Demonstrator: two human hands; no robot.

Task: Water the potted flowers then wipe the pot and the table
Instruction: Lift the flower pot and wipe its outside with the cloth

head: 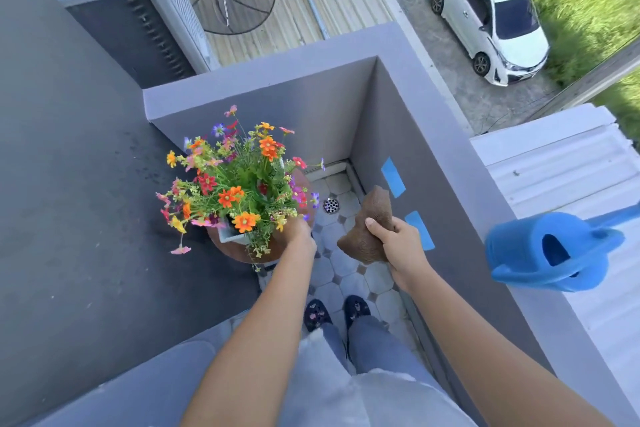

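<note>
Right hand [398, 241]: my fingers [372, 224] grip the brown cloth [367, 229], right of the pot [230, 236].
Left hand [299, 232]: at the pot; grip unclear to me.
Writing: none I can read.

I see both bare forearms reaching forward and down. My left hand [300, 231] is at the flower pot's [231, 236] near edge, fingers hidden among the stems. My right hand [398, 243] is held beside it, fingers and thumb curled round a brown cloth [369, 225].
</note>
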